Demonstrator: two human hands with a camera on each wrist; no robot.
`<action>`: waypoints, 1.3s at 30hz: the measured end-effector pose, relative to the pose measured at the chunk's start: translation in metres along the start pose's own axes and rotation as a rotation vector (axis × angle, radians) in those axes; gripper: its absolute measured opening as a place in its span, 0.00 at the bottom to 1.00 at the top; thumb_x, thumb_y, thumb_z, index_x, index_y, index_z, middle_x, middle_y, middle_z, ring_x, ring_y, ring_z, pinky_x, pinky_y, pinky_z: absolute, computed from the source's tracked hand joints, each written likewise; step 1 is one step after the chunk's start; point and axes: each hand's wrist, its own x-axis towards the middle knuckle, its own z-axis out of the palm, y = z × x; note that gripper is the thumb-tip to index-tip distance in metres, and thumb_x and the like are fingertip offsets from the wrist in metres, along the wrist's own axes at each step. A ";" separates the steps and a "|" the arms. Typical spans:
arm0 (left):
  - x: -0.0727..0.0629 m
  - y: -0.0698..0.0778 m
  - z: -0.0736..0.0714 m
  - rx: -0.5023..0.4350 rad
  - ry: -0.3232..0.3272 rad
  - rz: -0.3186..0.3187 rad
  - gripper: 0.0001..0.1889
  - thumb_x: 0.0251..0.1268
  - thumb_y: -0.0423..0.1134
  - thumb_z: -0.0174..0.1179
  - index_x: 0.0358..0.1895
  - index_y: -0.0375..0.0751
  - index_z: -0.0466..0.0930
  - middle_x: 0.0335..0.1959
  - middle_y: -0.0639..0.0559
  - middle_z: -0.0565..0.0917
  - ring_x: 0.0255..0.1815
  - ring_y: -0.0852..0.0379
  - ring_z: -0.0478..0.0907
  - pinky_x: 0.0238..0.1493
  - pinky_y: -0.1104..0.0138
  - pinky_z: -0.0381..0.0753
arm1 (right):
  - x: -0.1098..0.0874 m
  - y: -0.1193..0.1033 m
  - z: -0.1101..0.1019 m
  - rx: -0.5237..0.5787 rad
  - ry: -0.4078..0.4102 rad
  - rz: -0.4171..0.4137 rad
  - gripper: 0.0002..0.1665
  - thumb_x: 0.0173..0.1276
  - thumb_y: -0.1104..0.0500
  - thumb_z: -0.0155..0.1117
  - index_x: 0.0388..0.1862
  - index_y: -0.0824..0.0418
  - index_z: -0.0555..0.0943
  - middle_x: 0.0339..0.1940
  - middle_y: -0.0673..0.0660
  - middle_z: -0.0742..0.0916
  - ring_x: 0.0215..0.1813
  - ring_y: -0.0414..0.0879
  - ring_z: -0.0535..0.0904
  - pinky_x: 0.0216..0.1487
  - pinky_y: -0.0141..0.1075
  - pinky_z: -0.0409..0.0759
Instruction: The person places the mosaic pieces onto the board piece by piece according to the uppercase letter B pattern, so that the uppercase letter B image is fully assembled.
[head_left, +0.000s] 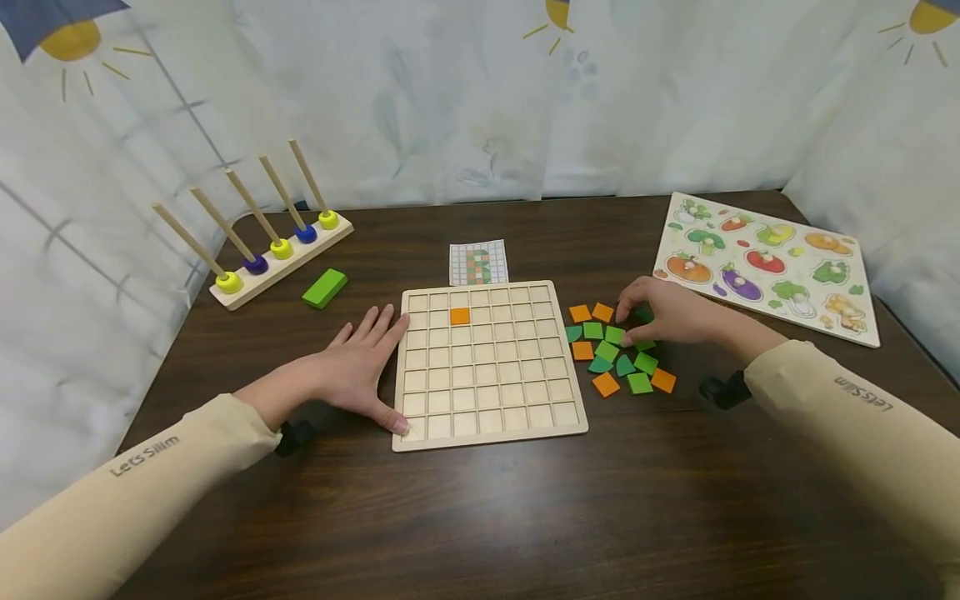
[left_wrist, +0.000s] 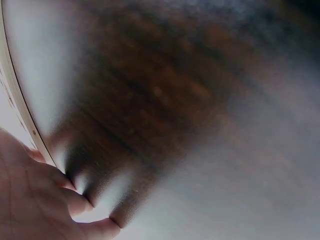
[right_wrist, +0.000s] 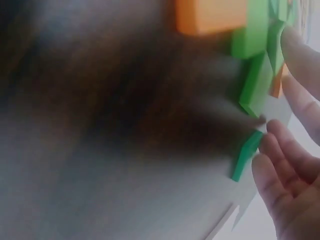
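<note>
My left hand [head_left: 352,371] lies spread at the left edge of a wooden grid board [head_left: 487,442], thumb on its front left corner and index fingertip on its left rim. One orange square tile [head_left: 460,317] sits in a cell near the board's top. My right hand [head_left: 667,312] is over the far side of a loose group of orange, light green and dark green tiles, thumb and index finger apart. Its thumb is close to a light green tile [right_wrist: 257,85]. The other fingertips are beside a dark green tile [right_wrist: 246,156], partly hidden by the hand in the head view.
A printed pattern card [head_left: 478,262] lies behind the board. Back left stands a peg rack [head_left: 288,260] with yellow and blue rings, a green block [head_left: 325,288] in front of it. A vegetable puzzle board [head_left: 810,242] lies back right. Patterned curtains [head_left: 450,100] hang behind the table.
</note>
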 end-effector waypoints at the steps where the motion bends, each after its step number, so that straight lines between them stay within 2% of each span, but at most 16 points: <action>1: 0.000 0.000 0.000 0.000 0.000 -0.001 0.80 0.37 0.76 0.74 0.83 0.35 0.31 0.83 0.28 0.32 0.84 0.27 0.29 0.75 0.28 0.38 | -0.001 -0.001 0.001 -0.010 0.002 -0.003 0.14 0.63 0.54 0.78 0.43 0.59 0.86 0.62 0.66 0.80 0.62 0.60 0.76 0.65 0.59 0.75; 7: 0.000 0.001 -0.001 -0.007 0.009 0.011 0.80 0.38 0.76 0.74 0.83 0.35 0.32 0.83 0.28 0.33 0.83 0.27 0.29 0.75 0.28 0.39 | -0.002 -0.006 0.006 -0.064 0.027 -0.019 0.14 0.63 0.56 0.78 0.44 0.62 0.88 0.63 0.69 0.79 0.65 0.64 0.74 0.66 0.60 0.74; 13: -0.001 0.001 0.000 -0.006 -0.005 0.002 0.80 0.37 0.76 0.73 0.83 0.35 0.31 0.83 0.28 0.32 0.84 0.27 0.29 0.75 0.28 0.38 | -0.004 -0.008 0.003 -0.054 0.057 -0.006 0.13 0.66 0.58 0.75 0.47 0.62 0.87 0.58 0.65 0.83 0.58 0.60 0.78 0.62 0.57 0.78; 17: 0.000 0.001 0.000 0.001 0.002 0.004 0.80 0.38 0.76 0.74 0.83 0.35 0.31 0.83 0.28 0.32 0.83 0.27 0.29 0.75 0.28 0.38 | -0.002 -0.012 -0.003 0.027 0.113 0.026 0.15 0.68 0.60 0.72 0.51 0.63 0.86 0.52 0.62 0.88 0.51 0.54 0.84 0.55 0.51 0.84; 21: 0.000 0.000 0.000 0.003 0.005 0.005 0.80 0.38 0.76 0.74 0.83 0.34 0.32 0.83 0.28 0.32 0.83 0.27 0.30 0.75 0.28 0.39 | 0.004 -0.022 -0.007 0.163 0.147 0.043 0.16 0.70 0.59 0.71 0.54 0.65 0.85 0.47 0.61 0.91 0.47 0.52 0.87 0.51 0.44 0.86; 25: 0.000 0.001 -0.001 0.001 0.001 0.009 0.80 0.38 0.76 0.73 0.83 0.34 0.31 0.83 0.28 0.32 0.83 0.27 0.29 0.75 0.28 0.38 | 0.015 -0.035 -0.005 0.296 0.154 0.049 0.18 0.69 0.58 0.72 0.54 0.66 0.86 0.44 0.60 0.91 0.44 0.47 0.87 0.45 0.34 0.85; 28: 0.001 0.001 -0.001 0.003 0.000 0.011 0.80 0.38 0.77 0.73 0.83 0.35 0.31 0.83 0.28 0.32 0.83 0.27 0.29 0.75 0.28 0.38 | 0.028 -0.047 -0.003 0.356 0.149 0.046 0.19 0.69 0.59 0.72 0.55 0.66 0.85 0.44 0.61 0.90 0.43 0.45 0.86 0.43 0.31 0.84; 33: 0.001 -0.001 -0.001 0.009 0.002 0.011 0.80 0.38 0.77 0.73 0.83 0.35 0.31 0.83 0.28 0.32 0.83 0.27 0.29 0.75 0.27 0.39 | 0.055 -0.071 0.003 0.377 0.139 0.031 0.18 0.68 0.61 0.73 0.54 0.66 0.85 0.45 0.61 0.89 0.46 0.48 0.85 0.47 0.35 0.84; 39: 0.001 -0.003 0.001 0.000 0.000 0.013 0.80 0.38 0.77 0.73 0.83 0.36 0.30 0.83 0.28 0.32 0.83 0.27 0.29 0.75 0.28 0.38 | 0.085 -0.099 0.016 0.341 0.062 0.010 0.18 0.67 0.63 0.73 0.54 0.65 0.85 0.45 0.60 0.89 0.45 0.50 0.85 0.49 0.40 0.84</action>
